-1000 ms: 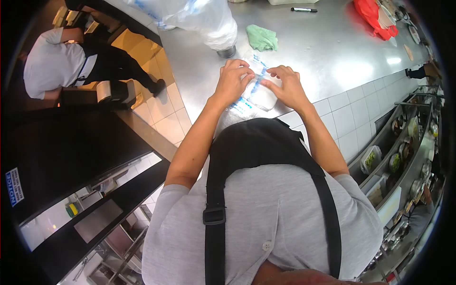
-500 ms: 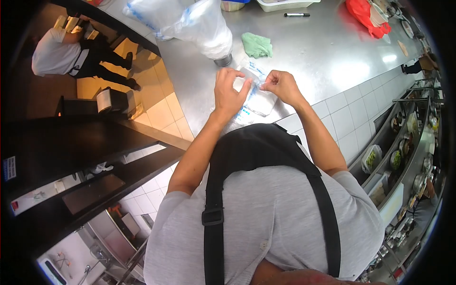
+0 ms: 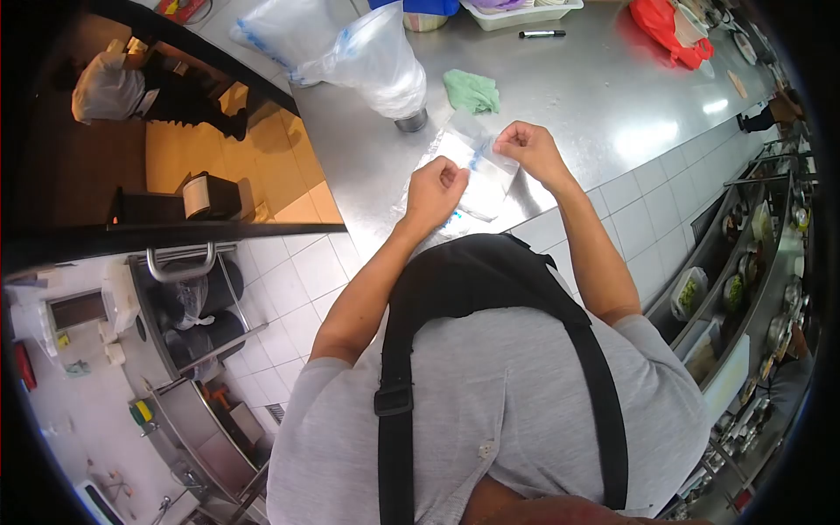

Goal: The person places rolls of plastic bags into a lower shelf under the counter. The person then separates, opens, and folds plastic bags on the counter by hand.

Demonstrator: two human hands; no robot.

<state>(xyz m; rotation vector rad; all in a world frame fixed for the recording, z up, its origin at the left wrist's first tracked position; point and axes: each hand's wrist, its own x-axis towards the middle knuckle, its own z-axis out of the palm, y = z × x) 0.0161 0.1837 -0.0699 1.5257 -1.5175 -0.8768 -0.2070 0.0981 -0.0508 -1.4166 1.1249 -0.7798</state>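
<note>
A clear plastic bag (image 3: 483, 182) with blue print lies at the near edge of the steel counter (image 3: 577, 96), between my hands. My left hand (image 3: 435, 191) pinches the bag's left side, thumb against fingers. On the other side, my right hand (image 3: 530, 150) has its fingertips closed on the upper right part of the bag. A stuffed plastic bag (image 3: 389, 74) stands in a metal cup (image 3: 411, 121) beyond my left hand. The green cloth (image 3: 471, 91) lies crumpled just past the bag.
A black marker (image 3: 542, 34), a white tray (image 3: 525, 15) and a red bag (image 3: 662, 31) are at the counter's far side. Food containers (image 3: 689, 293) line a station at right. A person (image 3: 109, 87) stands far left; a metal handle (image 3: 180, 262) is at left.
My left hand has moved down and closed on the bag; my right hand has shifted slightly up. The dark door at left has swung, showing bins and a sink area. The person at left is farther off.
</note>
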